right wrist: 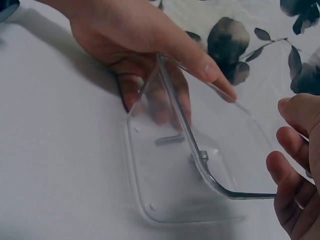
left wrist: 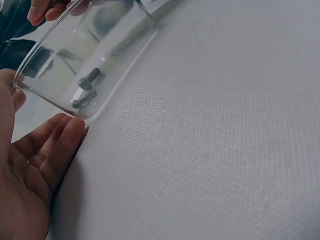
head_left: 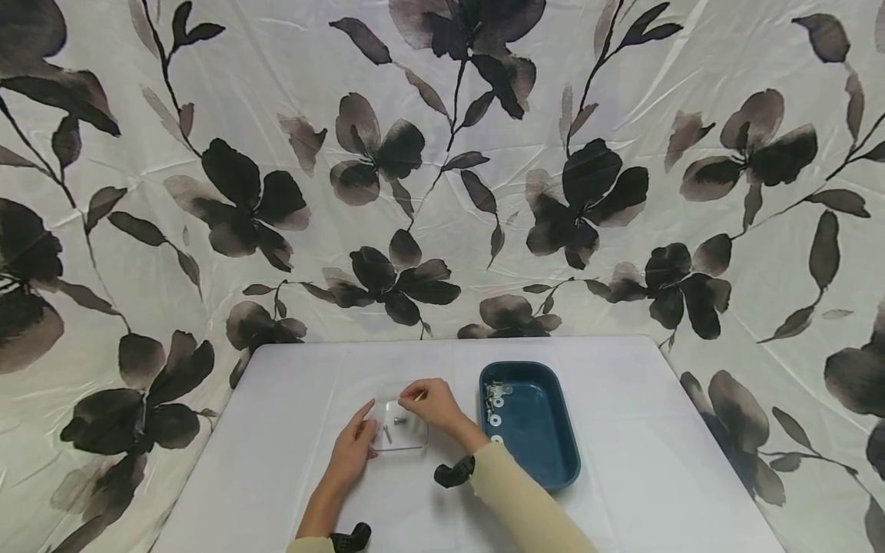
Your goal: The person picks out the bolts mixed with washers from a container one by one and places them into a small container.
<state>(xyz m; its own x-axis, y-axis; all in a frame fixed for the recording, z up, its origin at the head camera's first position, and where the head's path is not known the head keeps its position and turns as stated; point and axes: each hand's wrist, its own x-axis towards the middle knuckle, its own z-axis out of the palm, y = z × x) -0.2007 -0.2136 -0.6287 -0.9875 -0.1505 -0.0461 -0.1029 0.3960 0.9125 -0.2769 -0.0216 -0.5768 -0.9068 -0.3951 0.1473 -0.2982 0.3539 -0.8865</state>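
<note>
A clear plastic box [head_left: 415, 447] stands on the white table. My left hand [head_left: 351, 452] grips its left side, one finger stretched along the rim and other fingers low against the wall. Inside lie a thin screw [head_left: 387, 435] and a thicker socket-head bolt [head_left: 399, 420]. My right hand [head_left: 434, 405] is over the box's far right part, thumb and fingertips drawn together. In the right wrist view, a bit of metal [right wrist: 308, 174] shows between the curled fingers of that hand; its kind is mostly hidden.
Right of the box stands a dark blue tray [head_left: 568, 442]. Along its left side lie several white washers [head_left: 495, 420] and a cluster of small metal screws [head_left: 491, 392]. My right forearm crosses the tray's near left corner. A floral cloth [head_left: 442, 192] hangs behind the table [head_left: 622, 430].
</note>
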